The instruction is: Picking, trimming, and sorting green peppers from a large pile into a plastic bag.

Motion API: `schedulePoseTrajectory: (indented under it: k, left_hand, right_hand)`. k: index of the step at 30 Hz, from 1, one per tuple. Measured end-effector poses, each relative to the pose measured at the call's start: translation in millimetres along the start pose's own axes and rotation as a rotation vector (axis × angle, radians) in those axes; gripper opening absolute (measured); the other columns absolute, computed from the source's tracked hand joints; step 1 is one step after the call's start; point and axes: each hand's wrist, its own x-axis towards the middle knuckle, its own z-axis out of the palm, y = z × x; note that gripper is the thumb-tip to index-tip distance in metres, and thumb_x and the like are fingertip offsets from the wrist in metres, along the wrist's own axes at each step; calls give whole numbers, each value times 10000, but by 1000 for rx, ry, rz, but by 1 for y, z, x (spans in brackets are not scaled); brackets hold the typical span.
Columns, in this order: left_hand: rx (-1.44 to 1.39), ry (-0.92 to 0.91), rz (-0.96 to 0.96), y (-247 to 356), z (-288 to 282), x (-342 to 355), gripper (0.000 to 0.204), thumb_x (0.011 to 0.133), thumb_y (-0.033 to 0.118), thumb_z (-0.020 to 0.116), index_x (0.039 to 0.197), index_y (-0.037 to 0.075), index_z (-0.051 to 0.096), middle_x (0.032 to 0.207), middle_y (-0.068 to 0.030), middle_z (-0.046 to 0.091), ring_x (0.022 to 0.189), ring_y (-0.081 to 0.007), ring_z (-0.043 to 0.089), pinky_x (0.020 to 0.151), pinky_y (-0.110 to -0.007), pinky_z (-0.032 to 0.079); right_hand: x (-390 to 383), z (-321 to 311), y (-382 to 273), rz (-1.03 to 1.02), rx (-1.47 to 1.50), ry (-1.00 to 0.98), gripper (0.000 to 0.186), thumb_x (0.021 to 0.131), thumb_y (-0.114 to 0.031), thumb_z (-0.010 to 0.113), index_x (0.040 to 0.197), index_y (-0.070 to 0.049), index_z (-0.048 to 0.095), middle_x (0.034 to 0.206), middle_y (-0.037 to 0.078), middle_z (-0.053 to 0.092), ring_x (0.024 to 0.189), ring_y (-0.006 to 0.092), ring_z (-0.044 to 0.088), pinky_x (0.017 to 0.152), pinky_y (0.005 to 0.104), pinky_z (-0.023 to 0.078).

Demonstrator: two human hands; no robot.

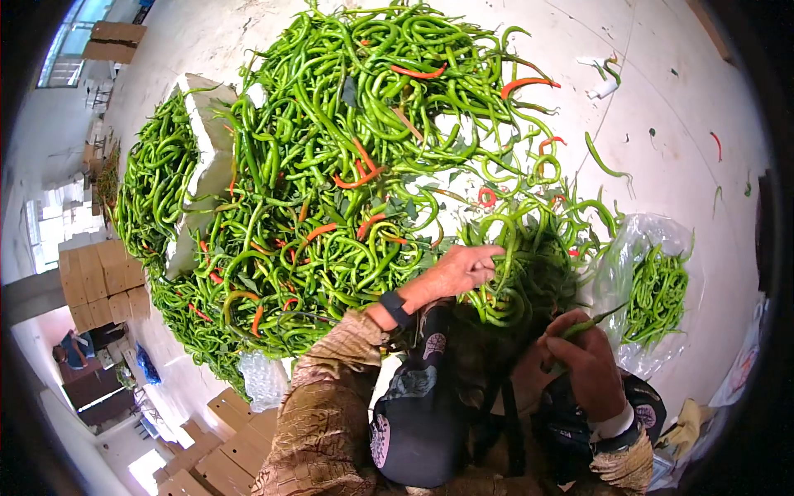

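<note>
- The right hand (597, 368), at lower right, has its grip closed around one slender green pepper (581, 328); the fingers cover its middle, and its thin tip pokes out to the right.
- The left hand (453, 274) reaches over the near edge of a large pile of peppers (331, 124), fingers partly curled; whether its grip holds or merely touches a pepper, I cannot tell.
- The pile, mostly green with scattered red ones, spreads over the pale floor (686, 132); its lower layers are buried from sight.
- Between the hands, deep shadow swallows the peppers, and their outlines are hard to separate.
- Just right of the pile, a clear plastic bag (609, 269) surrounds more green peppers (656, 296); its glossy folds blur its edge.
- A white panel (213, 157) stands among the peppers at left, its foot hidden by them.
- A dark watch (395, 309) circles the left wrist; both forearms in tan patterned sleeves (327, 405) are cut off below.
- Stacked cardboard boxes (103, 277) at far left bend with the lens.
</note>
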Motion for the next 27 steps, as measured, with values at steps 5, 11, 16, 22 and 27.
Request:
schedulePoseTrajectory:
  k: [5, 11, 16, 22, 27]
  left_hand:
    - [654, 1124, 108, -23, -119, -18, 608, 802, 219, 768, 1290, -57, 533, 1180, -246, 627, 1092, -374, 598, 968, -435, 457]
    - [758, 1138, -450, -21, -215, 9, 1113, 669, 348, 862, 1472, -80, 220, 1235, -241, 562, 1123, -420, 480, 933, -537, 401]
    - [836, 1264, -540, -24, -230, 34, 1147, 653, 298, 858, 1503, -46, 170, 1151, -231, 596, 1076, -407, 525, 886, -527, 437]
    - [529, 1261, -257, -31, -201, 30, 954, 751, 111, 695, 1506, -25, 128, 853, -287, 639, 758, -458, 618, 710, -527, 484]
    - [682, 1178, 216, -20, -132, 19, 807, 710, -12, 623, 1465, -32, 340, 1002, -233, 607, 876, -402, 548, 792, -469, 459]
  right_hand:
    - [1, 8, 5, 10, 27, -19, 99, 886, -70, 608, 980, -36, 606, 912, 84, 690, 847, 137, 632, 792, 283, 496]
    - [5, 9, -1, 84, -67, -45, 117, 877, -64, 627, 988, -34, 610, 857, 81, 681, 828, 144, 640, 775, 276, 502]
    - [6, 11, 10, -23, -45, -34, 104, 870, -69, 634, 962, -24, 619, 813, 77, 673, 772, 147, 642, 732, 274, 505]
    - [5, 18, -1, 48, 4, -11, 107, 856, -81, 645, 934, -9, 629, 813, 82, 681, 791, 147, 644, 760, 272, 498]
    - [6, 19, 1, 34, -28, 6, 98, 861, -83, 635, 928, -13, 626, 837, 86, 688, 795, 145, 642, 765, 276, 498]
